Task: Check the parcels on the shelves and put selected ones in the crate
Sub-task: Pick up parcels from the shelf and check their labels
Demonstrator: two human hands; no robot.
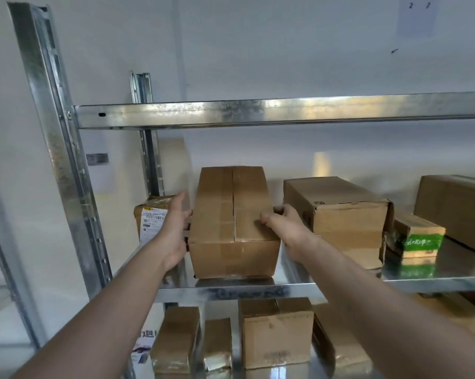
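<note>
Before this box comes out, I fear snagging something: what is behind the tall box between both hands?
Over the tall box only pale wall shows. The part of the shelf right behind it is covered by the box itself, so nothing there can be confirmed.

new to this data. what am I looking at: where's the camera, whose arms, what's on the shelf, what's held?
There is no robot here. A person works bare-handed, and the one picture comes from a wide-angle camera on their head, so both arms reaching in are theirs. They face a metal shelf stocked with cardboard parcels. The left hand lies flat against the left side of the tall brown box near the front edge, and the right hand curls over its top right edge. Left of it is a small labelled parcel, right of it a dented carton, then a small box with green tape. More parcels stand on the level below. No crate is in view.
</note>
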